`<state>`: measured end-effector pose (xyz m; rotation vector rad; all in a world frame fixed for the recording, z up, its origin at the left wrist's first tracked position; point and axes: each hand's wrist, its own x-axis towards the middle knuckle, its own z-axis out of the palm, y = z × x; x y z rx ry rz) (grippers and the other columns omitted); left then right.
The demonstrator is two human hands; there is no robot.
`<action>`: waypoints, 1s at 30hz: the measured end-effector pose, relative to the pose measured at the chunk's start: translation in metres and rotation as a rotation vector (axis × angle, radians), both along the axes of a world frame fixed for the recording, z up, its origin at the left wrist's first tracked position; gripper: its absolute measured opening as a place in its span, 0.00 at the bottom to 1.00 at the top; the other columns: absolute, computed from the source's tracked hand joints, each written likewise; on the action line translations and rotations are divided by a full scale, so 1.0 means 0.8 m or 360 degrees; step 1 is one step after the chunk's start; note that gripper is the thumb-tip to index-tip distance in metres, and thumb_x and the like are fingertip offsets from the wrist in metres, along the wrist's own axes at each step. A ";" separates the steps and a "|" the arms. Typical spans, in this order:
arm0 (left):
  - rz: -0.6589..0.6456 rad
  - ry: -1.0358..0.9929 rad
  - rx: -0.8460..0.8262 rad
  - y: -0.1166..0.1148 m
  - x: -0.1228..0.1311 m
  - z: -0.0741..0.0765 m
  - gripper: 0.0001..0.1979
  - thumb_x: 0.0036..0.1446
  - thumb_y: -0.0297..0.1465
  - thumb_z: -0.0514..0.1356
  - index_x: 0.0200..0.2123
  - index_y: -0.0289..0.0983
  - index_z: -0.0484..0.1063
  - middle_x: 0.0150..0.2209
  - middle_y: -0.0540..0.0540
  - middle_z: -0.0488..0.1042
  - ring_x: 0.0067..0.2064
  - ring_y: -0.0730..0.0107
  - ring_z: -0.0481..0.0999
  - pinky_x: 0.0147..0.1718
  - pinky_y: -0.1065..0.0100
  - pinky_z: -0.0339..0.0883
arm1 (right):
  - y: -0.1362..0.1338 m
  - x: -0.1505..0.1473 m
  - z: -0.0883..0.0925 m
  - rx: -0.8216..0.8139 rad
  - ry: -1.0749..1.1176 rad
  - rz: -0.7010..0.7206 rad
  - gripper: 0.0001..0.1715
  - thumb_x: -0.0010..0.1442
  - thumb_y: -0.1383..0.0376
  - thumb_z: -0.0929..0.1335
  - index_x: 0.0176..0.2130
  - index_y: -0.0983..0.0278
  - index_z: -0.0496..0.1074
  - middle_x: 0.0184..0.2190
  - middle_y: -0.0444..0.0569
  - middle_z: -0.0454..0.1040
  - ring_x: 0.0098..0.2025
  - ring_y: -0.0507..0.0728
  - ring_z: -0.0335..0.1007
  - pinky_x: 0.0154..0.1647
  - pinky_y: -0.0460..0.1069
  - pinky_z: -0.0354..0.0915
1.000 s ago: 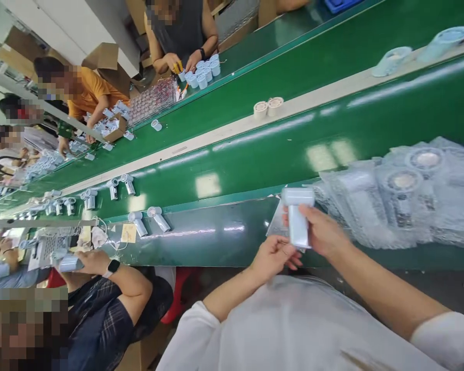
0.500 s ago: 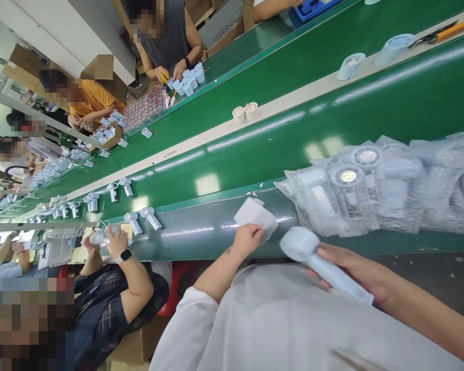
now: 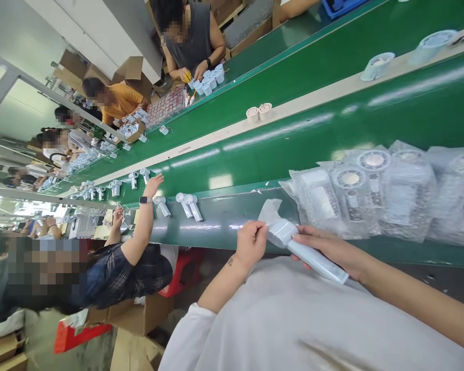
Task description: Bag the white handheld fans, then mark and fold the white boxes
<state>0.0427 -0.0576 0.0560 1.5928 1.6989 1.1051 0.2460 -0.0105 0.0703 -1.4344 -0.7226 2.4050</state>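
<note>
A light-blue handheld fan (image 3: 320, 262) lies tilted in my right hand (image 3: 328, 248), whose fingers wrap round its handle just below the round head. My left hand (image 3: 251, 242) is pinched closed at the edge of that head, on a thin, translucent white sheet (image 3: 270, 210). The sheet sticks up behind the fan's head, which partly covers it. Whether the left fingertips also touch the fan, I cannot tell. To the right, several fans in bubble-wrap bags (image 3: 350, 198) lie in a row along the bench.
The green conveyor (image 3: 255, 149) runs beyond the bench (image 3: 224, 216). Two pale round parts (image 3: 259, 112) stand on its divider strip. Unwrapped fans (image 3: 189, 206) lie to the left, near a co-worker's outstretched arm (image 3: 144, 219). Other people work across the line.
My hands have come together, bringing the fan's head up to the sheet in my left hand. The neighbouring co-worker now reaches over the belt, and another fan lies on the bench. The view has shifted.
</note>
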 end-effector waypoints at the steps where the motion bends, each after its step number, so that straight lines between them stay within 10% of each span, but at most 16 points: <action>1: -0.0057 0.0108 0.0107 -0.004 -0.001 0.002 0.09 0.61 0.32 0.55 0.34 0.37 0.73 0.32 0.44 0.76 0.35 0.68 0.74 0.38 0.65 0.70 | -0.002 -0.003 0.002 0.0001 -0.0017 -0.0017 0.28 0.54 0.60 0.74 0.52 0.60 0.64 0.37 0.51 0.77 0.35 0.61 0.78 0.26 0.49 0.75; 12: -0.0326 0.0354 0.0324 -0.016 -0.013 0.022 0.09 0.64 0.31 0.51 0.37 0.37 0.70 0.35 0.42 0.75 0.39 0.66 0.75 0.41 0.64 0.70 | -0.022 -0.016 0.021 0.0263 -0.0023 0.0006 0.40 0.53 0.55 0.74 0.61 0.52 0.60 0.41 0.49 0.77 0.32 0.60 0.78 0.25 0.49 0.74; 21: -0.0055 0.0750 0.0141 -0.025 -0.020 -0.026 0.08 0.56 0.24 0.52 0.38 0.37 0.67 0.31 0.43 0.73 0.35 0.64 0.74 0.34 0.64 0.71 | -0.044 -0.035 0.039 0.0239 -0.0174 -0.0304 0.26 0.54 0.61 0.74 0.49 0.58 0.64 0.46 0.53 0.75 0.36 0.61 0.79 0.27 0.50 0.76; 30: -0.1055 0.0855 0.0229 -0.025 -0.008 0.012 0.09 0.59 0.29 0.51 0.32 0.36 0.70 0.28 0.41 0.73 0.32 0.62 0.75 0.35 0.62 0.71 | -0.061 -0.047 0.025 0.0312 -0.0199 -0.0544 0.20 0.48 0.65 0.75 0.33 0.59 0.61 0.22 0.38 0.70 0.23 0.53 0.71 0.25 0.48 0.73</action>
